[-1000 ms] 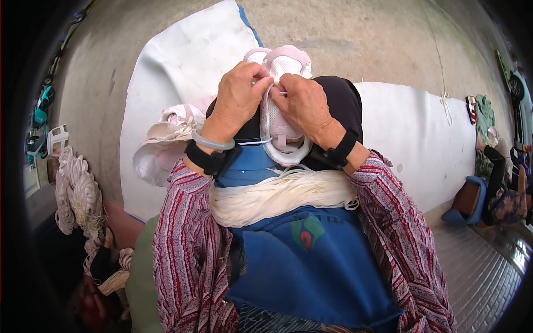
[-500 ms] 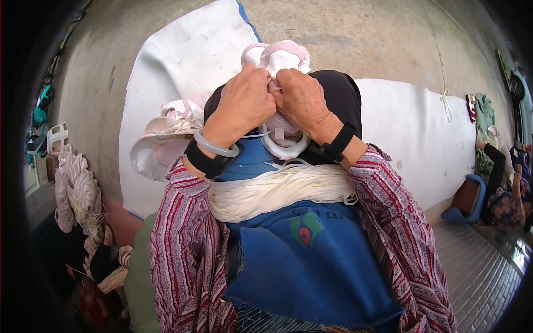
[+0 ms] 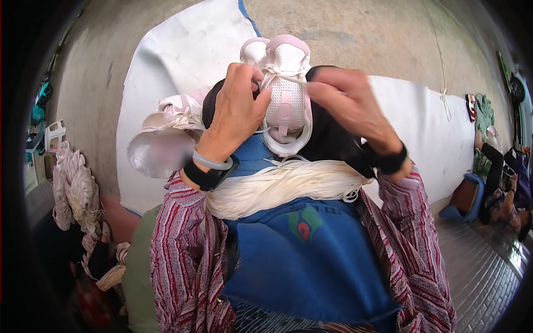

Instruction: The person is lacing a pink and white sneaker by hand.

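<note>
A pink and white sneaker (image 3: 286, 114) lies between my knees, its heel opening toward me. A white shoelace (image 3: 291, 79) crosses its upper, stretched toward my right hand (image 3: 358, 105), which pinches its end at the shoe's right and is blurred by motion. My left hand (image 3: 234, 105) is curled at the shoe's left edge, thumb close to the lacing; what its fingers hold, if anything, is hidden. A second pink and white shoe (image 3: 255, 51) shows just beyond, partly covered. Across my lap over a blue apron (image 3: 311, 266) lies a thick bundle of white laces (image 3: 272, 190).
More pink and white shoes (image 3: 164, 147) lie at my left on a white sheet (image 3: 166, 61). A heap of pale shoes (image 3: 78, 188) and a white stool (image 3: 54, 136) are at far left. Another person (image 3: 505, 200) sits at far right beside a blue chair (image 3: 465, 194).
My hands were together over the shoe's upper; now they are apart. My right hand has swung out to the right, drawing the lace with it, and more of the shoe shows.
</note>
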Demonstrator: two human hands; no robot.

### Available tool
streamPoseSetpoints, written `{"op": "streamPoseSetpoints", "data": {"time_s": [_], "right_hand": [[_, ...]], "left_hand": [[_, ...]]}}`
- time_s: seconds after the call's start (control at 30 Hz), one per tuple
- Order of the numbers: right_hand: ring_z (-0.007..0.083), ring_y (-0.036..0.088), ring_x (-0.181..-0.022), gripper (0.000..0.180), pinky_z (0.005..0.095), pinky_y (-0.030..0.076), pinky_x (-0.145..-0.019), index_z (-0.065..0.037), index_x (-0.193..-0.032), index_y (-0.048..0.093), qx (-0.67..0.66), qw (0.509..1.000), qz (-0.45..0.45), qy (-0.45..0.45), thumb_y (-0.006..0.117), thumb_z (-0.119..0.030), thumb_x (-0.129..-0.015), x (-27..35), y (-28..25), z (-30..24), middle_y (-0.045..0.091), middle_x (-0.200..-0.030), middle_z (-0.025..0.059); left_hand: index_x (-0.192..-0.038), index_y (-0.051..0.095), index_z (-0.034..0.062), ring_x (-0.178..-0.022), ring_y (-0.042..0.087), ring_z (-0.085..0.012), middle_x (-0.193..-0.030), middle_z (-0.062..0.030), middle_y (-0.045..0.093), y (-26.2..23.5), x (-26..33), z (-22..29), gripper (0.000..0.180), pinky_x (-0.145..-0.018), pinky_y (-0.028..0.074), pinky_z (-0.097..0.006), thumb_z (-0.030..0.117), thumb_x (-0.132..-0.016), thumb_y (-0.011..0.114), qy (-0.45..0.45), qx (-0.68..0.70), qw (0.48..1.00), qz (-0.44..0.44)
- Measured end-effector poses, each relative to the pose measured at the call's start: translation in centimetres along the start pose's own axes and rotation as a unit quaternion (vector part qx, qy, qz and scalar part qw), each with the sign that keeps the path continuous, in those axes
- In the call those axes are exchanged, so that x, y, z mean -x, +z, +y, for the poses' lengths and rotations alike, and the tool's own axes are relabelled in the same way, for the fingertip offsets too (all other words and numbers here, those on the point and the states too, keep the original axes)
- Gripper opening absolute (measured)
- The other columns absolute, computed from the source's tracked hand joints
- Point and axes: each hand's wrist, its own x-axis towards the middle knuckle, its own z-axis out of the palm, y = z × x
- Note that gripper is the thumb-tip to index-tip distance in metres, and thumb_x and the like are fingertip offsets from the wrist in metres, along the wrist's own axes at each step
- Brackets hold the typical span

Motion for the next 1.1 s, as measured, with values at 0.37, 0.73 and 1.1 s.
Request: {"op": "streamPoseSetpoints", "data": {"time_s": [0.37,0.73,1.1], "right_hand": [[0.0269,0.047,-0.048,0.028,0.0374,0.032,-0.044,-0.004,-0.061,0.048,-0.436,0.810,-0.333,-0.205,0.066,-0.005,-0.083,6.7,2.3,-9.4,0.049,-0.060,0.0074],[0.0019,0.029,-0.042,0.041,0.0181,0.021,-0.036,-0.004,-0.095,0.058,-0.556,0.735,-0.067,0.381,0.043,-0.042,-0.102,7.5,2.1,-1.0,0.043,-0.061,-0.0065],[0.0018,0.036,-0.052,0.028,0.0213,0.030,-0.048,-0.002,-0.096,0.066,-0.329,0.885,-0.208,0.257,0.054,-0.028,-0.098,9.3,-3.1,0.3,0.043,-0.058,-0.0055]], "left_hand": [[-0.114,0.051,-0.0087,-0.058,0.062,-0.0198,-0.070,-0.0126,0.063,2.1,-1.2,5.1,0.044,-0.058,0.055,-0.030,0.032,-0.103,0.039,-0.477,0.598,0.609,-0.211],[-0.103,0.056,0.0019,-0.070,0.063,-0.0317,-0.079,-0.0150,0.059,-1.8,6.2,13.6,0.019,-0.062,0.049,-0.040,0.016,-0.098,0.044,0.168,0.324,0.815,-0.451],[-0.109,0.062,-0.0061,-0.099,0.065,-0.0278,-0.110,-0.0158,0.065,-2.6,4.7,6.1,0.038,-0.087,0.051,-0.039,0.028,-0.100,0.046,-0.092,0.434,0.780,-0.441]]}}
